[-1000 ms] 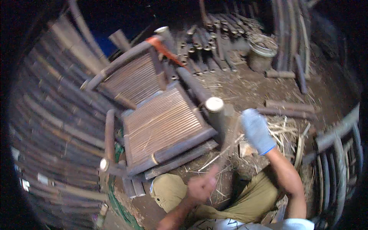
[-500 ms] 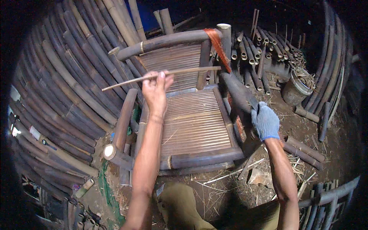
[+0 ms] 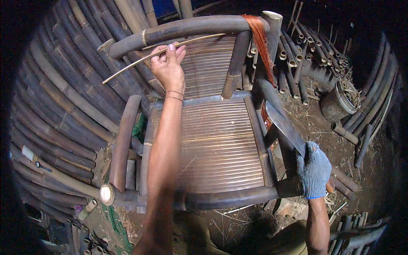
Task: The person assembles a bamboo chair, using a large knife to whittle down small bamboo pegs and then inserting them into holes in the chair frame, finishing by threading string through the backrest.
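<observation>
A bamboo chair (image 3: 221, 165) with a slatted seat and back stands in front of me. My bare left hand (image 3: 169, 70) is closed around a thin bamboo strip (image 3: 123, 71), raised before the chair's backrest. The strip slants up to the right, its far end close under the curved top rail (image 3: 187, 32). In its grey-blue knitted glove, my right hand (image 3: 314, 170) grips a broad-bladed knife (image 3: 284, 129) by the right armrest. The blade points up and left, away from me; the glove hides most of the handle.
Orange strands (image 3: 260, 38) hang from the top rail's right end. Dark bamboo poles (image 3: 63, 85) lean along the left. Cut bamboo tubes (image 3: 297, 59) are stacked at the back right, near a bucket (image 3: 338, 104) of shavings. Scraps litter the floor around the chair.
My left hand has lifted the strip nearer the top rail and tilted it more steeply. The knife blade now shows plainly, and my right hand sits lower and farther right. The view has shifted closer.
</observation>
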A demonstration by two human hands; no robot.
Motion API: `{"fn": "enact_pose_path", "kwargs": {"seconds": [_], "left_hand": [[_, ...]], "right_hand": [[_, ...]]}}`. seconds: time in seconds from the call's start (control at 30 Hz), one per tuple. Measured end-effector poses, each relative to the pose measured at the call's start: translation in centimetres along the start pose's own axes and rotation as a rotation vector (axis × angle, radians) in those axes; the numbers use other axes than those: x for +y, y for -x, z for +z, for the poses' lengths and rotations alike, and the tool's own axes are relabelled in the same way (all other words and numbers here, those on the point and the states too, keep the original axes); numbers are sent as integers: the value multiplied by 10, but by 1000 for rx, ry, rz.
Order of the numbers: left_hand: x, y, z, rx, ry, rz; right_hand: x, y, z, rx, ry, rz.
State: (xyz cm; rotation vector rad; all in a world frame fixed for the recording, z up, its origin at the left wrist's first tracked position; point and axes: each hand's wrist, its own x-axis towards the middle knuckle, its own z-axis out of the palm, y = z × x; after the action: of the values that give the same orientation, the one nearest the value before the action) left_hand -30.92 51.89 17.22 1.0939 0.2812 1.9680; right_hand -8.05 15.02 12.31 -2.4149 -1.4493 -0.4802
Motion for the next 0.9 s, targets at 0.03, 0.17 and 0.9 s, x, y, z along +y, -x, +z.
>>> {"fn": "enact_pose_path", "kwargs": {"seconds": [0.03, 0.17, 0.9], "left_hand": [[-3, -1, -1, -4, 8, 1], [-13, -4, -2, 0, 11, -37], [-34, -54, -34, -266, 173, -255]], "right_hand": [[-1, -2, -1, 0, -3, 5], [-2, -3, 1, -13, -8, -4], [5, -3, 0, 10, -90, 20]]}}
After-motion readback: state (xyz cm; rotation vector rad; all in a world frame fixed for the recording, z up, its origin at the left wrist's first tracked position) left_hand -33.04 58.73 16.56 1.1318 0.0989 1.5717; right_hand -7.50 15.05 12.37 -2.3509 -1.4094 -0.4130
